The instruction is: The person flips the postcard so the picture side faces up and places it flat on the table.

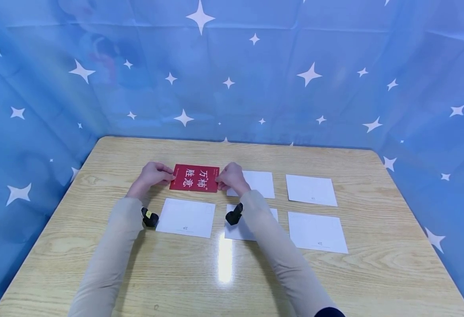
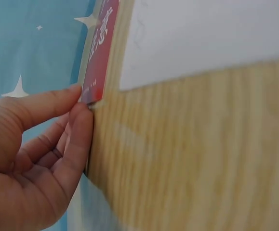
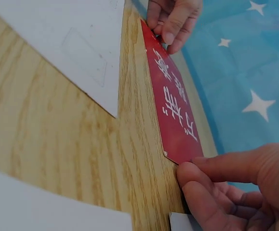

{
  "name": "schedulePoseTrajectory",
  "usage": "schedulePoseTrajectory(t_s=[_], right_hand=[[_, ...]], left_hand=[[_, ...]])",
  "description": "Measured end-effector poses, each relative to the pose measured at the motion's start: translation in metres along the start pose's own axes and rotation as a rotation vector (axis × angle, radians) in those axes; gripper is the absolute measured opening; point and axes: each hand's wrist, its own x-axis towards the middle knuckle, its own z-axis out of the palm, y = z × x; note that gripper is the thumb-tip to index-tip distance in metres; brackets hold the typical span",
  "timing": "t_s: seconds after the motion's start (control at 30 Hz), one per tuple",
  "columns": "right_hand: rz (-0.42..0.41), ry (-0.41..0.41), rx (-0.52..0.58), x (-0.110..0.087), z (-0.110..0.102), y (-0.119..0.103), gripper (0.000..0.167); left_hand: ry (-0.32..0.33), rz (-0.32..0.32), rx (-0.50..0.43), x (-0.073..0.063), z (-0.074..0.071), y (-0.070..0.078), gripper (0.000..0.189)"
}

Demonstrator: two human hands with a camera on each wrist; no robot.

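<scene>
A red card (image 1: 194,178) with white Chinese characters lies at the far left of the card rows, its text turned sideways. My left hand (image 1: 157,174) pinches its left edge between thumb and fingers, as the left wrist view shows at the card's corner (image 2: 97,82). On the opposite edge my right hand (image 1: 232,176) pinches the card with thumb and forefinger; the right wrist view shows this grip close to the card's near corner (image 3: 178,151). My right hand overlaps part of a white card (image 1: 260,182) beside the red one.
White cards lie face-up on the wooden table (image 1: 168,268): one at front left (image 1: 186,218), one under the right forearm (image 1: 235,232), one at back right (image 1: 311,190) and one at front right (image 1: 317,232). A blue star-patterned curtain (image 1: 232,57) hangs behind the table.
</scene>
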Motion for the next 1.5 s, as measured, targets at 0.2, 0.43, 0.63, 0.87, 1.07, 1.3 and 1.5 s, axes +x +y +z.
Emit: schedulePoseTrajectory(t_s=[0.2,0.43,0.63,0.87,1.07,1.3,1.5], right_hand=[[-0.03,0.003,0.03,-0.003,-0.003,0.003,0.013],[-0.208,-0.002,0.101,-0.007,-0.015,0.014,0.01],[-0.358,0.001,0.125,-0.014,-0.034,0.021,0.018],[-0.385,0.015,0.162,-0.024,-0.056,0.031,0.024],[-0.422,0.056,0.128,-0.027,-0.074,0.044,0.022],[-0.399,0.108,0.074,-0.032,-0.094,0.058,0.022],[-0.344,0.147,0.035,-0.035,-0.11,0.07,0.027]], left_hand=[[-0.027,0.021,-0.08,0.0,-0.001,-0.004,0.033],[0.002,0.038,-0.174,-0.006,-0.002,-0.002,0.034],[-0.006,0.183,-0.162,-0.014,0.005,0.015,0.036],[-0.041,0.282,-0.142,-0.015,0.032,0.042,0.034],[-0.098,0.315,-0.09,-0.013,0.062,0.061,0.031],[-0.159,0.327,-0.092,-0.01,0.094,0.077,0.034],[-0.159,0.299,-0.054,-0.002,0.115,0.087,0.039]])
